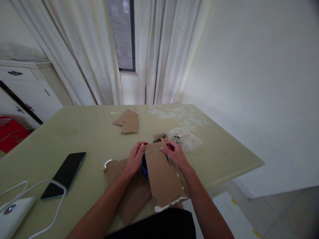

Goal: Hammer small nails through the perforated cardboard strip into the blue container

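A long piece of brown cardboard (163, 179) with rows of small holes at its far end and a torn near edge is held between my hands. My left hand (136, 156) grips its far left corner, the thumb along the edge. At the far right corner my right hand (176, 156) pinches it, thumb on top and fingers partly hidden behind. Beneath the cardboard shows part of a blue rounded object (144, 167), mostly covered. Another cardboard piece (137, 199) with many punched holes lies on the table under my left forearm.
Torn cardboard scraps (130, 122) lie toward the table's far side. Small cardboard bits (157, 137) and a clear plastic bag (186, 138) sit beyond my hands. At left are a dark phone (64, 174), a white device (18, 212) and a white cable (58, 210).
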Motion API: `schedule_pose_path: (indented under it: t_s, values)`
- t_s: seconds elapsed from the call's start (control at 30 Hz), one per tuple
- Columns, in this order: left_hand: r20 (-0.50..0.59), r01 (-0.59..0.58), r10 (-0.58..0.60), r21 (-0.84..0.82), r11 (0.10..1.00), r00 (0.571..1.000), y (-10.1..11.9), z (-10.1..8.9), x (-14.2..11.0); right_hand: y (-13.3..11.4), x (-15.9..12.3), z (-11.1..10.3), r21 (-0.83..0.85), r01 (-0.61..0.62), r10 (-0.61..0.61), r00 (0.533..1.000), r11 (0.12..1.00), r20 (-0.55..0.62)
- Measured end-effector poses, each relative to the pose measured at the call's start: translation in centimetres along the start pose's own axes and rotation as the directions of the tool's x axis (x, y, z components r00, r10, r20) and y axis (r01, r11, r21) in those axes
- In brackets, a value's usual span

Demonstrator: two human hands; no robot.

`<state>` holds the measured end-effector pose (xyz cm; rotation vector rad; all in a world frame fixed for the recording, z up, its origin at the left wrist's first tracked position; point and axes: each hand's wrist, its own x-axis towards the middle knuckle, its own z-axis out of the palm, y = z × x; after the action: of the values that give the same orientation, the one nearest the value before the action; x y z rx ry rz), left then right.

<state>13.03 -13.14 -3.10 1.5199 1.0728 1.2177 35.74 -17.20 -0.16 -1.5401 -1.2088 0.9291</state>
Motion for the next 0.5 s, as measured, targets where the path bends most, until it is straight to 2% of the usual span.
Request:
schedule_pose_path:
  t_s: [0.1, 0.17, 0.27, 0.37, 0.5]
  values:
    - [0.003, 0.039, -0.039, -0.027, 0.999, 0.999, -0.2, 0.1, 0.0, -0.8, 0.0, 0.0, 0.123, -0.011, 0.011, 1.0, 0.992, -0.003]
    - [-0.019, 0.022, -0.023, -0.046, 0.999, 1.0, -0.1, 0.1, 0.0, -1.5, 0.1, -0.1, 0.189, -0.017, 0.016, 1.0, 0.982, 0.003]
    - [-0.053, -0.083, 0.079, -0.077, 0.994, 0.995, 0.4, 0.1, -0.1, -2.3, 0.5, -0.3, 0.316, -0.082, 0.074, 0.997, 0.945, 0.036]
    - [-0.036, -0.185, 0.182, -0.11, 0.977, 0.983, 1.1, -0.2, -0.3, -2.9, 1.0, -0.3, 0.442, -0.162, 0.154, 0.987, 0.882, 0.054]
    - [-0.024, -0.3, 0.299, -0.089, 0.95, 0.954, 1.6, -0.7, -0.3, -4.5, 2.3, 0.0, 0.433, -0.168, 0.161, 0.985, 0.886, 0.054]
